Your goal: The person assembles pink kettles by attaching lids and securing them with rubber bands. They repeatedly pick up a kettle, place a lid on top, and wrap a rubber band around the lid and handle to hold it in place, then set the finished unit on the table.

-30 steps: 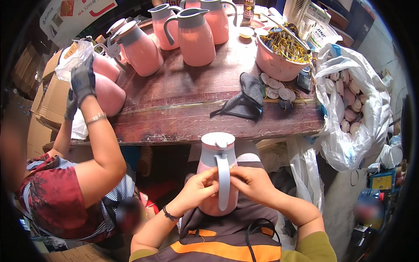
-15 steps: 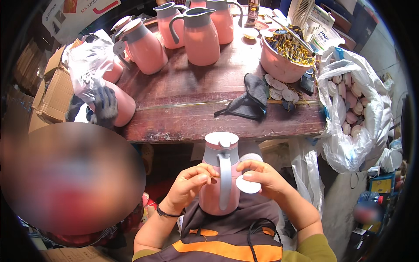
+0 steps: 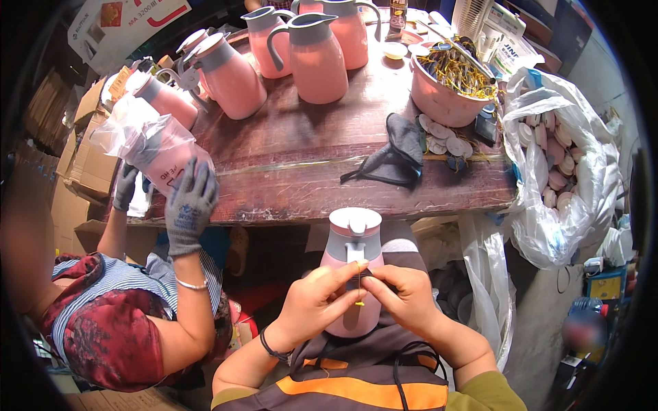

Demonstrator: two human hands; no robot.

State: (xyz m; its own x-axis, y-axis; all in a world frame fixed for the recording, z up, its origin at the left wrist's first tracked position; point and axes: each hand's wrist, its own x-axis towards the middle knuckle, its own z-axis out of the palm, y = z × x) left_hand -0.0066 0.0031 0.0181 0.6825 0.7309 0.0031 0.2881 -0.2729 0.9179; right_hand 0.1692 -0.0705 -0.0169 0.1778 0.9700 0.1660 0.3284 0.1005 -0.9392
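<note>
A pink jug [image 3: 346, 320] with a grey collar and white lid [image 3: 355, 218] stands upright at my lap, its handle turned toward me. In front of the handle, my left hand [image 3: 317, 299] is closed, thumb and finger pinching a thin yellow string [image 3: 360, 292]. My right hand [image 3: 404, 293] meets it there, its fingers pinched at a small dark piece [image 3: 359, 279], perhaps the round tag's dark side. The fingers cover most of that piece and part of the handle.
Several pink jugs [image 3: 317, 68] stand on the table [image 3: 274, 161]. A pink tub [image 3: 445, 103] of tags and strings, a black cloth mask [image 3: 397, 154] and loose white tags [image 3: 456, 145] lie right. A plastic bag [image 3: 548, 236] hangs beyond. At left, a co-worker's gloved hand [image 3: 190, 209] holds a bagged jug.
My hands have come together before the handle; the white disc that was in my right hand no longer shows its white face. The co-worker has leaned back, and the bagged jug is tilted differently.
</note>
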